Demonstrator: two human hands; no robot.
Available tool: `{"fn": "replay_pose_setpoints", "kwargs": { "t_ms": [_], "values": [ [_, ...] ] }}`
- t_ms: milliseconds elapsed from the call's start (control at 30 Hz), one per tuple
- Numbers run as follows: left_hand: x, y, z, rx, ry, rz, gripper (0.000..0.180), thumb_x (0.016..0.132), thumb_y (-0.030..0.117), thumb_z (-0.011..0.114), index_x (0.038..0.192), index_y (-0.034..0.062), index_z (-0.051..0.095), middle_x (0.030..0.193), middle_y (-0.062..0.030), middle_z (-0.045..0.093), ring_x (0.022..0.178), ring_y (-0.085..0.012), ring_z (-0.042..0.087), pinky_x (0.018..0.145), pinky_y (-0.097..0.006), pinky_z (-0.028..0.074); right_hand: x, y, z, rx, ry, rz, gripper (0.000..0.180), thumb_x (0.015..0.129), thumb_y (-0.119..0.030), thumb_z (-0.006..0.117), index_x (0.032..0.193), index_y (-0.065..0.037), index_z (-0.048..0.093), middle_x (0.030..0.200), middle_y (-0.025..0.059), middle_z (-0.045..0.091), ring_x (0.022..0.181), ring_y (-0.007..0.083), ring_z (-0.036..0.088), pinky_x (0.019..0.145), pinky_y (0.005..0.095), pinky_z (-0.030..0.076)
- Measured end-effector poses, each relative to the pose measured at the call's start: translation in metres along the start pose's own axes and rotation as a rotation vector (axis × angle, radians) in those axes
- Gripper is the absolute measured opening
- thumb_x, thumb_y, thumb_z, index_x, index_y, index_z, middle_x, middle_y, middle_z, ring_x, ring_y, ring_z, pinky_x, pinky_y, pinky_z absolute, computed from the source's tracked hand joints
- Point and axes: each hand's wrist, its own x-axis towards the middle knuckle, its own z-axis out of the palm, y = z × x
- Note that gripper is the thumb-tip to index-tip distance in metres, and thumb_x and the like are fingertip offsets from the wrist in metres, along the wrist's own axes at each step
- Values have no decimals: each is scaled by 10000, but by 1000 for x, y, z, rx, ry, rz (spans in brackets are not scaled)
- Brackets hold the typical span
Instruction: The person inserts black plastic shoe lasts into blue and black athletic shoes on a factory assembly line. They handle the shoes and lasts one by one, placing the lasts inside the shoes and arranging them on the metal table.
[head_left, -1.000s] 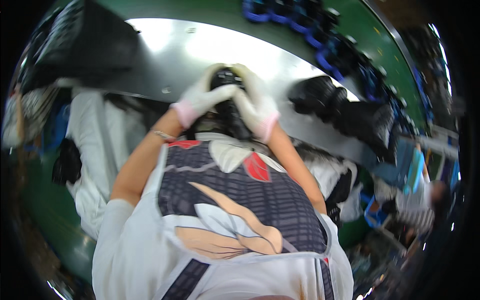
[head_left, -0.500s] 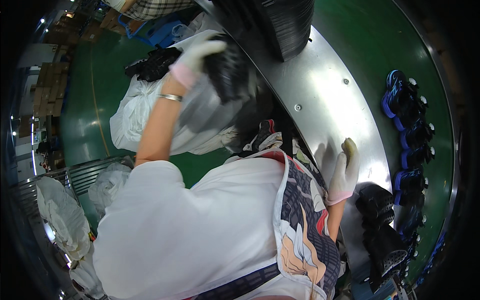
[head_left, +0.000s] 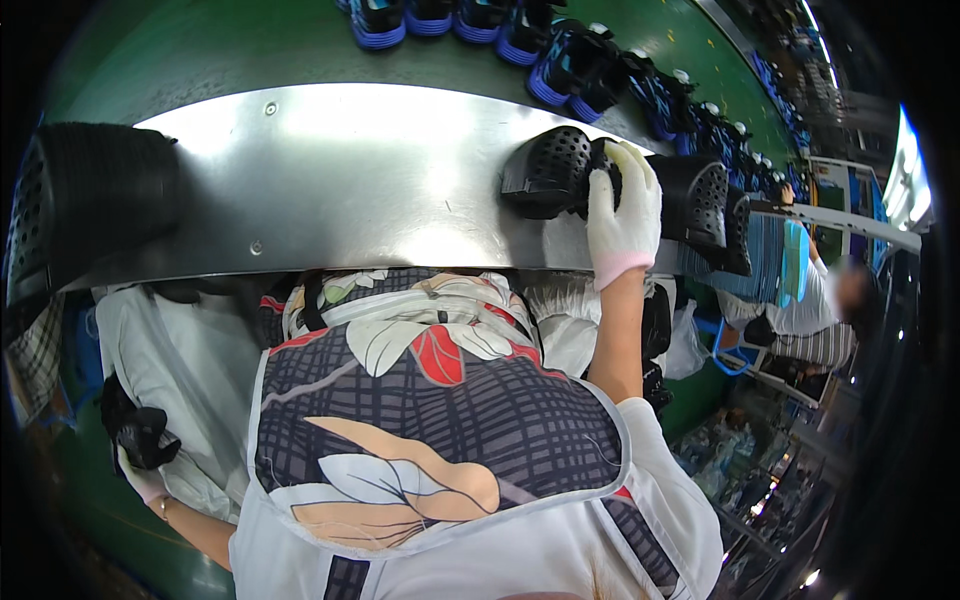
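Passable: middle of curved silver metal bench (head_left: 370,185) | left block: tall black perforated stack (head_left: 100,205) | right block: glossy black perforated moulded pieces (head_left: 548,172), white-gloved right hand (head_left: 625,215) among them

Right hand (head_left: 626,215) at black perforated pieces (head_left: 562,165), upper centre-right; left hand (head_left: 143,478) at black bundle (head_left: 148,438), lower left; blue-soled shoes (head_left: 562,68), top.

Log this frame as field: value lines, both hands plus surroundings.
left hand: low at left, at a black item; partly hidden, grip unclear
right hand: white glove, fingers curled over black perforated pieces
bench: shiny metal, under those pieces
bench left end: black stack with perforated faces
beyond bench: row of blue-soled shoes on green surface
near left hand: white sack
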Motion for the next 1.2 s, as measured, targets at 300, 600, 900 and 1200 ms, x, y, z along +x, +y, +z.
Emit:
{"fn": "replay_pose_setpoints", "kwargs": {
  "t_ms": [300,600,900,1200],
  "values": [
    [42,-29,-34,467,181,181,557,900,377,567,1335,34,517,1358,-115,525,1233,-241,501,1053,-358,362,-5,58,33,35,-123,303,543,818,-395,641,1243,-66,562,1391,220,428,1266,406,397,1062,435,334],
    [-144,10,286,764,110,1550,338,917,122,562,1169,-102,571,1122,-212,641,994,-267,638,889,-345,505,-3,65,51,150,-111,333,469,813,-409,639,1176,-112,638,1406,265,395,1244,423,437,1056,430,343],
    [-241,-179,513,988,-1373,1230,893,657,399,774,1423,151,388,1417,-201,354,1246,-413,418,1042,-444,388,-11,-34,81,278,-215,77,420,802,-328,653,1164,-119,620,1393,316,361,1278,474,351,1082,483,282],
    [-175,-116,467,1131,-850,1248,735,726,177,714,1394,107,416,1437,-191,358,1323,-378,352,1113,-424,301,7,-138,120,452,-545,-302,525,803,-385,620,1256,-125,563,1397,291,362,1251,484,358,1059,518,311]
  ]
}}
